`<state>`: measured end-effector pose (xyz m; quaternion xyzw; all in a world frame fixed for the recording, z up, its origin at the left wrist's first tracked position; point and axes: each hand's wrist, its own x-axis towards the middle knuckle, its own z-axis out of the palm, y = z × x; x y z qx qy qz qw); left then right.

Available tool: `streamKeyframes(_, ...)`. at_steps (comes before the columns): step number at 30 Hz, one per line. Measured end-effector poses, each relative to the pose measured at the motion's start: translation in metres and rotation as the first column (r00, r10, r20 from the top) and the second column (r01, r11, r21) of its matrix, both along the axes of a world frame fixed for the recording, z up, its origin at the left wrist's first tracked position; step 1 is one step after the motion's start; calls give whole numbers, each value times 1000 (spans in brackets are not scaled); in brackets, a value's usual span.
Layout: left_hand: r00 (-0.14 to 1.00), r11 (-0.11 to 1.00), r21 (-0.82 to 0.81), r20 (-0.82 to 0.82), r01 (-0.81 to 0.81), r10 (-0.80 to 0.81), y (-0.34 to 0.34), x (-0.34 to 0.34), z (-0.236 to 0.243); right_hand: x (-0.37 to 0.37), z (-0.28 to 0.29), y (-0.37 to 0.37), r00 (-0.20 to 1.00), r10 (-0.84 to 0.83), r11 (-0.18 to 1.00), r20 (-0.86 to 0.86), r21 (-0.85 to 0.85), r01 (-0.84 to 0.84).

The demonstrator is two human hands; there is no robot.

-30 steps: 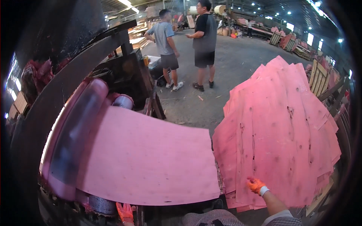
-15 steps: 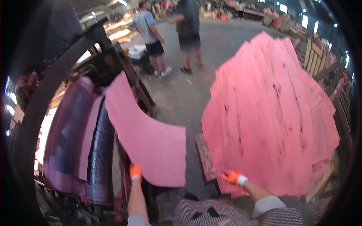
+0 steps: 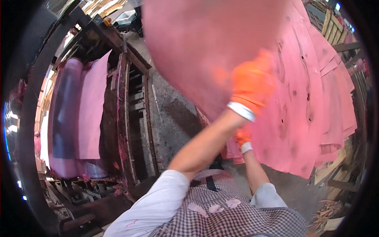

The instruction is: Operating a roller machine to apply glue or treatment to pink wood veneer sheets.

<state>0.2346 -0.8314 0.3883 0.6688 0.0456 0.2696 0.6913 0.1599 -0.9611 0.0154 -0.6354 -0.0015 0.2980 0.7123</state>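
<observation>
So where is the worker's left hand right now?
In the head view, the left hand is in the upper half, right of centre, seen against the blurred pink sheet and just above the right hand.

A grey concrete floor (image 3: pixel 166 114) shows on my feed, wood scraps (image 3: pixel 327 211) heaped at lower right; I see a slatted wooden pallet (image 3: pixel 327 22) tilted at upper right and white light (image 3: pixel 12 128) glaring far left.

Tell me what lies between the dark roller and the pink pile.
Head view: a pink sheet by the roller, then a dark slatted frame and grey floor before the pile.
</observation>
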Motion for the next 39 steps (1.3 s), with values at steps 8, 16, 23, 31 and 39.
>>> streamKeyframes(8, 865, 833, 520, 314, 189, -392, -141, -88, 35, -3, 28, -156, 799, -553, 751, -238, 273, 601)
streamKeyframes(16, 984, 803, 586, -45, -112, 170, 134, -265, 40, -3, -59, -201, 809, -526, 705, -261, -665, 245)
streamKeyframes(23, 130, 108, -149, -149, -983, 980, 387, -520, -132, 22, -55, -38, 987, -104, 973, -119, -217, 77)
streamKeyframes(31, 264, 108, -330, -478, -938, 838, 470, -717, -259, -55, 225, 257, 895, 414, 752, 168, -618, -231)
streamKeyframes(39, 671, 386, -552, -554, -739, 493, 511, -688, -277, -120, 124, 315, 491, 809, 571, 321, -624, -533)
